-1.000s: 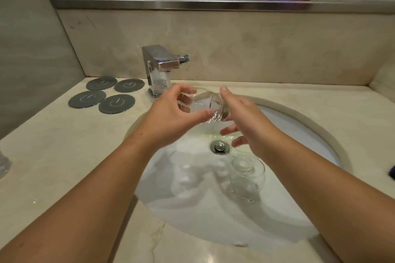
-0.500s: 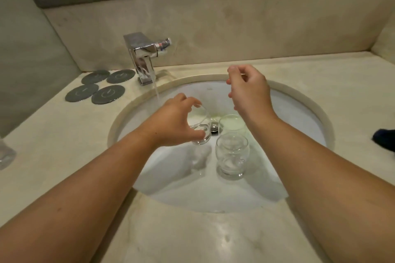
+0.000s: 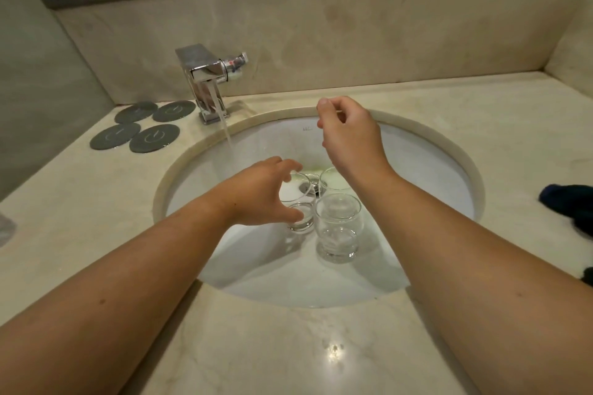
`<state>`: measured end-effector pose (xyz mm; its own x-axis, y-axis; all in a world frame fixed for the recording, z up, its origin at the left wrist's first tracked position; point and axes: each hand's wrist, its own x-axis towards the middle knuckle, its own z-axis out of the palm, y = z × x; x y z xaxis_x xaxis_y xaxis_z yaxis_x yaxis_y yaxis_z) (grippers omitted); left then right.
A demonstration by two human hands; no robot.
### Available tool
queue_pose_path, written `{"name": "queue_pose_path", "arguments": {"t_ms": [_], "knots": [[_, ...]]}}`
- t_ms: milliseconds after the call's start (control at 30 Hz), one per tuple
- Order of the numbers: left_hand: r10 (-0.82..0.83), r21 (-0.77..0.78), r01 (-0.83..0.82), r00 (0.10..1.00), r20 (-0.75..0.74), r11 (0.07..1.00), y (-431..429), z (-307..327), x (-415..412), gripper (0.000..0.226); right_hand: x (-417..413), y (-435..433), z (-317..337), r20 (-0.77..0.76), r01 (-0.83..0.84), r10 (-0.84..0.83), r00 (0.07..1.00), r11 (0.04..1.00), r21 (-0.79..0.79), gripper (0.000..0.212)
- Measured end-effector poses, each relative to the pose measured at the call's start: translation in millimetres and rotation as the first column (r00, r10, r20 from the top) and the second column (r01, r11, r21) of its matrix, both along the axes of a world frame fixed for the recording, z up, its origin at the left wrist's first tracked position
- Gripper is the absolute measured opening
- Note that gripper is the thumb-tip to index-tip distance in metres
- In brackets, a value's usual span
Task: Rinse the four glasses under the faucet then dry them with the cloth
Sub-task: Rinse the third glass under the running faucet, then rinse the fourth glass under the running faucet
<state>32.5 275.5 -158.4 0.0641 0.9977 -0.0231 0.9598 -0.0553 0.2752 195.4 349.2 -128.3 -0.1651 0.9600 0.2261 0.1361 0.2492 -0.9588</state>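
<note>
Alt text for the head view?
A left hand grips a glass standing in a sink beside two other glasses, water running from the faucet; the right hand hovers above, empty. Dark cloth lies on the counter.
</note>
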Motion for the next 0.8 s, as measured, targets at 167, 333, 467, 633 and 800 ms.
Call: {"name": "queue_pose_path", "arguments": {"t_ms": [167, 333, 467, 633, 800], "knots": [[-0.014, -0.029, 0.014, 1.000, 0.008, 0.999, 1.9, -3.4, 3.6, 0.094, -0.8, 0.2, 0.0, -0.006, 0.004, -0.004, 1.000, 1.000, -0.005, 0.023], [-0.012, -0.051, 0.014, 0.999, 0.033, 0.999, 3.0, -6.7, 3.8, 0.092, -1.0, -0.4, -0.2, 0.011, -0.014, 0.014, 1.000, 1.000, -0.010, 0.023], [-0.012, -0.055, 0.015, 0.999, 0.046, 0.998, 0.4, -3.7, 3.6, 0.093, 0.5, -5.9, 2.7, 0.037, -0.047, 0.046, 0.998, 0.998, 0.030, 0.024], [0.020, 0.080, -0.014, 0.997, -0.077, 0.997, -16.2, 16.5, 5.1, 0.080, 2.8, -18.0, 11.9, 0.108, -0.082, 0.061, 0.992, 0.975, 0.206, 0.022], [0.108, 0.232, -0.070, 0.981, -0.159, 0.970, -60.5, 39.3, -3.1, 0.069, -3.6, -37.5, 26.9, 0.339, -0.209, 0.078, 0.937, 0.905, 0.369, 0.032]]}}
